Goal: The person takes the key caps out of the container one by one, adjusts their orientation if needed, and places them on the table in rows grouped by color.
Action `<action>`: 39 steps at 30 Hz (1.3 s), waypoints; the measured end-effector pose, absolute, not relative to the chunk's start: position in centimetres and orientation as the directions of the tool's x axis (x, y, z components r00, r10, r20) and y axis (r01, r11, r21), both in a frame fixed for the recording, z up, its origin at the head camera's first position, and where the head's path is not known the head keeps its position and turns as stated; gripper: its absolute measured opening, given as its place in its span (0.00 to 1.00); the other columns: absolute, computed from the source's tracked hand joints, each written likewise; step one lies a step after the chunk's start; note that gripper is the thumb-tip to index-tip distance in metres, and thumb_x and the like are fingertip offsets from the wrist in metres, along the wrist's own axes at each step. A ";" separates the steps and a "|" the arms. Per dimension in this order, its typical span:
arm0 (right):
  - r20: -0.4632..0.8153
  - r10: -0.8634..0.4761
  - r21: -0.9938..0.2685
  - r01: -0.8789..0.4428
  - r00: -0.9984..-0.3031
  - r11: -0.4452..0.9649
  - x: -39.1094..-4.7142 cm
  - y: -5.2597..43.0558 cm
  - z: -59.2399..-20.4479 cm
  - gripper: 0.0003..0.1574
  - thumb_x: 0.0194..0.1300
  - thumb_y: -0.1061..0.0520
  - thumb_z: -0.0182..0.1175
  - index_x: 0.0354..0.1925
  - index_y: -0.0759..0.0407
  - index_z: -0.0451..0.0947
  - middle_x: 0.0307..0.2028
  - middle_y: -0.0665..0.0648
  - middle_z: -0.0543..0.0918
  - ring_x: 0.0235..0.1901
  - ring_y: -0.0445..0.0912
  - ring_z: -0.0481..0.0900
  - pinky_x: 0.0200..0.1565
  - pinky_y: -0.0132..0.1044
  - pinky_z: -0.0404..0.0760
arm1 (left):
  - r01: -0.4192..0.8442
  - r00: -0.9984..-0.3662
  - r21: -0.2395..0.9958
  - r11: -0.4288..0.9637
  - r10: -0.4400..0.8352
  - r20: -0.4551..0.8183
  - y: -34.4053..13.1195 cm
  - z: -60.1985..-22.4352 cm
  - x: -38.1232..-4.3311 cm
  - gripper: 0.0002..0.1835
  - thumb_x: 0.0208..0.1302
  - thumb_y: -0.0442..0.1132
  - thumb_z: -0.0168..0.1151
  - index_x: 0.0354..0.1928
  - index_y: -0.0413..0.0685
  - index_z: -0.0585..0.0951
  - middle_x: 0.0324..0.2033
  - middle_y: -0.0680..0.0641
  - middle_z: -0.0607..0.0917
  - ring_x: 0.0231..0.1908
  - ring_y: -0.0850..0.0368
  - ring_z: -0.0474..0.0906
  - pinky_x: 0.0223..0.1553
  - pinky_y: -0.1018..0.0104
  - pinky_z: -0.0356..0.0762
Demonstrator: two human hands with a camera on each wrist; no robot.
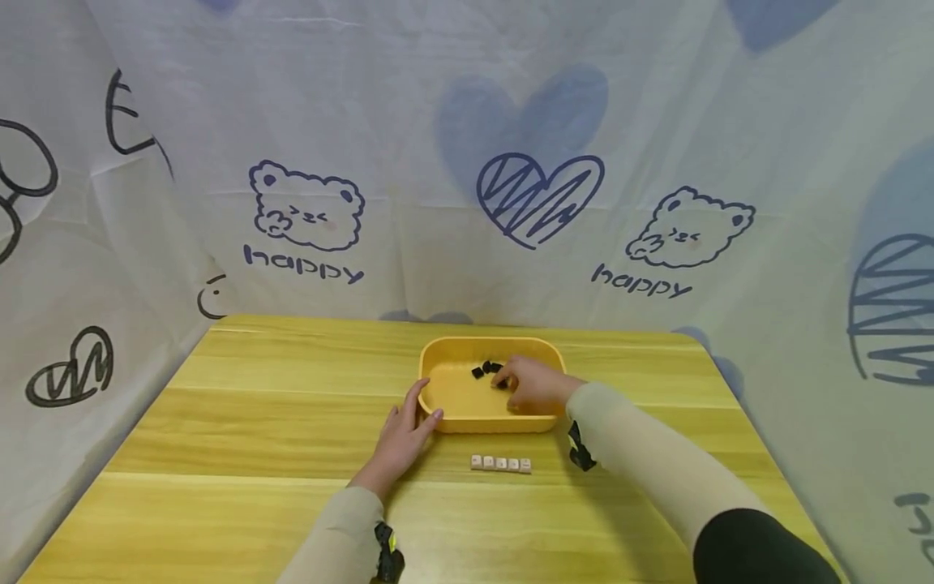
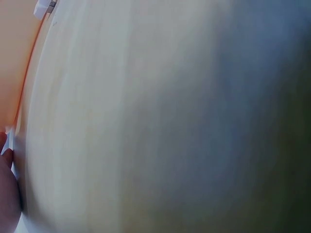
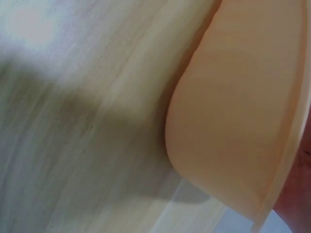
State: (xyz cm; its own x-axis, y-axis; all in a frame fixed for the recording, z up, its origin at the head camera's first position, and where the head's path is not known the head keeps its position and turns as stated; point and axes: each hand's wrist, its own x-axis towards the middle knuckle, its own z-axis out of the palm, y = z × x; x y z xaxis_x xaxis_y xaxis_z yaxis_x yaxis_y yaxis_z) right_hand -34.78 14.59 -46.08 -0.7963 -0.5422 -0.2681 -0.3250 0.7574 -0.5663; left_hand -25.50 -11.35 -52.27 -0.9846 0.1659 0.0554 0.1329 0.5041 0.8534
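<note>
One tray point(image 1: 460, 399): left grip point(image 1: 400, 442) touching, right grip point(image 1: 538, 384) inside.

The left hand point(image 1: 400, 442) blocks the tray point(image 1: 485, 424) at its left front corner; the right hand point(image 1: 536, 385) and sleeve point(image 1: 657, 454) bar its right side. Between them, a hand could pass over the white keys point(image 1: 501, 464). Behind the table point(image 1: 255, 438), cloth point(image 1: 423, 243) bars the way.
</note>
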 end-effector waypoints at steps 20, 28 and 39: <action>-0.081 -0.525 -0.605 -0.377 -0.847 0.702 -32.9 15.6 -44.4 0.17 0.59 0.71 0.65 0.48 0.65 0.82 0.43 0.55 0.81 0.39 0.46 0.79 0.42 0.38 0.81 | 0.133 -0.985 0.845 0.519 0.167 0.052 -11.5 -52.1 -25.5 0.35 0.74 0.56 0.50 0.76 0.55 0.52 0.72 0.36 0.58 0.69 0.33 0.54 0.69 0.39 0.34; 0.030 -0.493 -0.695 -0.373 -0.869 0.614 -30.9 16.7 -43.0 0.17 0.57 0.71 0.67 0.47 0.63 0.84 0.41 0.56 0.81 0.37 0.47 0.82 0.39 0.37 0.82 | 0.140 -0.983 0.846 0.514 0.175 0.056 -11.3 -52.0 -25.4 0.36 0.73 0.57 0.50 0.76 0.56 0.52 0.72 0.37 0.58 0.69 0.34 0.55 0.70 0.40 0.34; 0.089 -0.507 -0.830 -0.346 -0.857 0.438 -27.8 17.0 -42.3 0.17 0.62 0.69 0.64 0.50 0.65 0.83 0.45 0.59 0.81 0.40 0.48 0.82 0.41 0.34 0.83 | 0.131 -0.985 0.847 0.516 0.166 0.051 -11.3 -52.1 -25.5 0.35 0.74 0.55 0.50 0.76 0.56 0.52 0.73 0.37 0.57 0.69 0.33 0.53 0.69 0.38 0.34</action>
State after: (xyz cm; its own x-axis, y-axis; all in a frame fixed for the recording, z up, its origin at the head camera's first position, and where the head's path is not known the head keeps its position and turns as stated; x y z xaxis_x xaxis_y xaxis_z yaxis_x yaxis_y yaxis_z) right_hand -27.75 17.00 -42.32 -0.8573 -0.5071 0.0893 -0.3456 0.4381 -0.8298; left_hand -25.46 -11.32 -52.11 -0.9848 0.1662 0.0507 0.1306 0.5157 0.8467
